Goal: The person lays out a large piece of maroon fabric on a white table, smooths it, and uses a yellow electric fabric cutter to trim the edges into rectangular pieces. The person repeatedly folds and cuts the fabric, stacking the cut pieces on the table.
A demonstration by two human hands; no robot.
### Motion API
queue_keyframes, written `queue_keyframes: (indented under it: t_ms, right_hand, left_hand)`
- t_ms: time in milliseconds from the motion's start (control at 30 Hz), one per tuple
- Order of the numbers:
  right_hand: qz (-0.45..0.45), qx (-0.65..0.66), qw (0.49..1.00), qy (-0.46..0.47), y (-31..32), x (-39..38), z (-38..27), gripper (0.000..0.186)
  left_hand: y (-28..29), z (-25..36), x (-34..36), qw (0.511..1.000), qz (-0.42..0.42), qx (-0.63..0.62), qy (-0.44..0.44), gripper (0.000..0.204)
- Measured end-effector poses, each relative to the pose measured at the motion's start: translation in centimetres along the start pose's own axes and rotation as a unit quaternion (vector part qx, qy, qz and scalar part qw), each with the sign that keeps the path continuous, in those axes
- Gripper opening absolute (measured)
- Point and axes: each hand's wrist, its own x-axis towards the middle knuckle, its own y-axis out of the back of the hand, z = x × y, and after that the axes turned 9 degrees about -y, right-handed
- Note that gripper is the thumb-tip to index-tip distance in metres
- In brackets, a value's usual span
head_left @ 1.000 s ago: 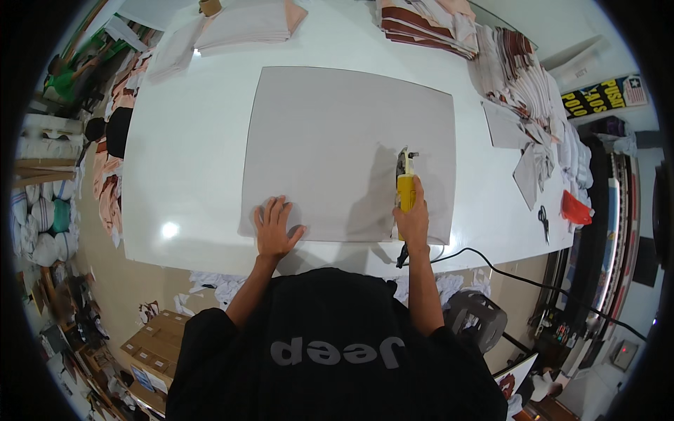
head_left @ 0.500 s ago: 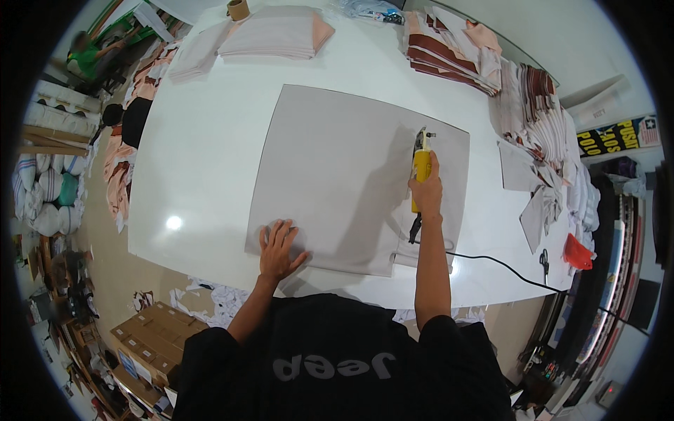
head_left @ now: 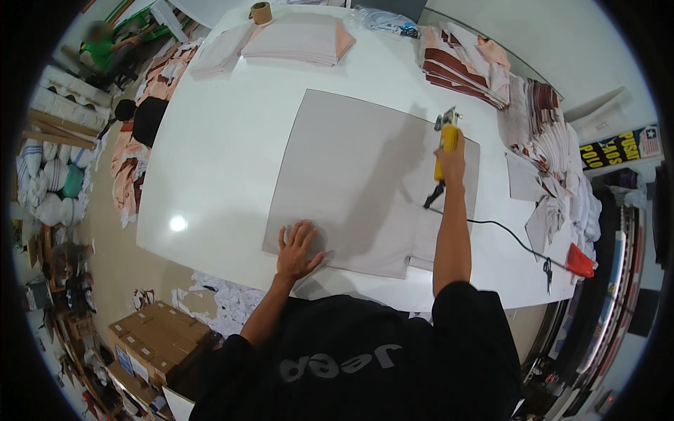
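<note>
A grey fabric sheet (head_left: 337,161) lies on the white table (head_left: 196,175). My left hand (head_left: 298,249) rests on its near left part, palm down with fingers spread. My right hand (head_left: 451,156) grips a yellow electric cutting tool (head_left: 448,133) at the sheet's far right edge. A slit runs through the sheet's right side, with the near edge slightly rumpled there. The tool's black cord (head_left: 505,228) trails across the table to the right.
Folded grey and peach fabric (head_left: 295,38), a tape roll (head_left: 260,12) and maroon-white piles (head_left: 463,70) sit along the back and right. Scissors (head_left: 547,270) lie by a red item (head_left: 580,261). A person in green (head_left: 105,56) sits far left. Cardboard boxes (head_left: 158,333) stand lower left.
My right hand and the cutter have moved away from me to the sheet's far edge, lengthening the slit. My left hand still lies on the fabric. The whole view has shifted.
</note>
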Motion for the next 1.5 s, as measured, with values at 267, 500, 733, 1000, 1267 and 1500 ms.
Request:
queue_keyframes:
  t_ms: [267,500,733,1000,1267,1500]
  right_hand:
    - [-0.108,0.039,0.989,-0.091,5.2,-33.2,8.7,0.103]
    - [-0.119,0.021,0.988,-0.095,1.7,-54.5,12.9,0.095]
    - [-0.087,-0.049,0.991,-0.092,-3.2,-57.5,10.0,0.090]
    - [-0.068,-0.073,0.990,-0.096,-4.9,-56.9,9.1,0.094]
    - [-0.065,-0.082,0.991,-0.080,-5.9,-54.3,8.9,0.094]
    - [-0.087,-0.089,0.990,-0.068,-6.4,-50.0,7.4,0.096]
  left_hand:
    - [-0.2,-1.5,-1.6,0.972,-0.020,-0.069,-0.223,0.052]
    - [0.6,-2.2,-2.5,0.949,-0.061,-0.073,-0.299,0.052]
    - [0.3,-2.5,-2.4,0.947,-0.070,-0.093,-0.300,0.047]
    - [0.1,-2.6,-2.6,0.947,-0.065,-0.087,-0.301,0.049]
    - [0.5,-2.5,-2.5,0.949,-0.044,-0.105,-0.294,0.045]
    - [0.7,-2.5,-2.5,0.951,-0.064,-0.078,-0.292,0.044]
